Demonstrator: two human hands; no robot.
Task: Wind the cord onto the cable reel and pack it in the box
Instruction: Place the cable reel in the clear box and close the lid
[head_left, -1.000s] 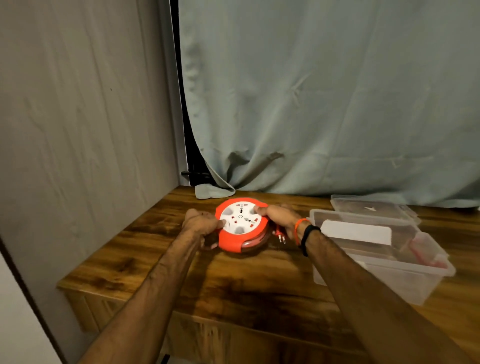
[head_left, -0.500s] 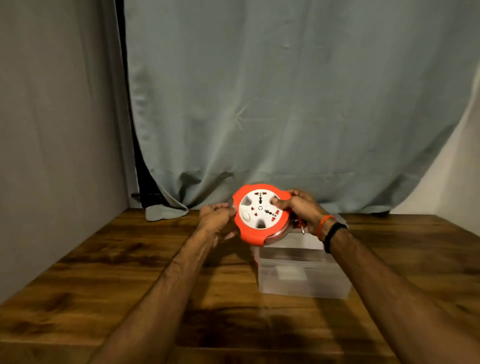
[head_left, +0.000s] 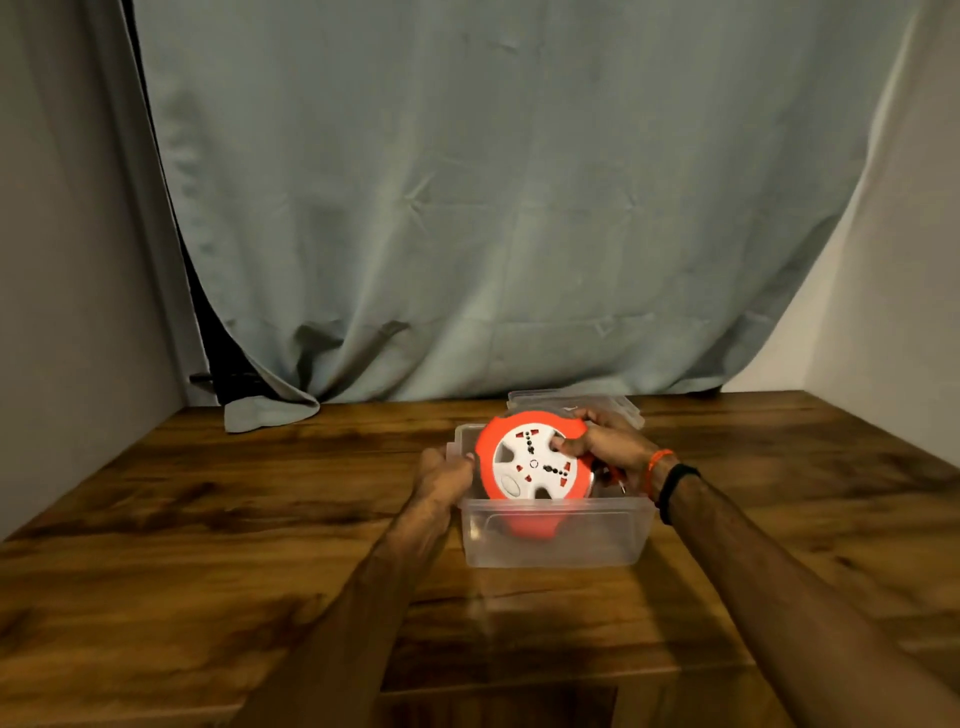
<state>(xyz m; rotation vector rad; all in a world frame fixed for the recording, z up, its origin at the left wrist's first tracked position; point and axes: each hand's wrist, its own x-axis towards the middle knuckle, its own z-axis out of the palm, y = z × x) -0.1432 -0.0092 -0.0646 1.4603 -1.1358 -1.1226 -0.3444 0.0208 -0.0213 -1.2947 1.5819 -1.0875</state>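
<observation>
An orange cable reel (head_left: 532, 467) with a white socket face is tilted toward me, its lower edge down inside a clear plastic box (head_left: 556, 540) on the wooden table. My right hand (head_left: 605, 449) grips the reel's right side, thumb on the white face; the plug's metal pins show just under that hand. My left hand (head_left: 441, 475) holds the reel's left edge at the box's left rim. No loose cord is visible.
The box's clear lid (head_left: 621, 408) lies flat just behind the box. A grey curtain (head_left: 467, 208) hangs along the table's back, with its hem resting on the wood at the left. The table's front edge runs near the bottom of the view.
Both hands lifted the reel off the table at the left, carried it over to the box, and have lowered it partly into the box.
</observation>
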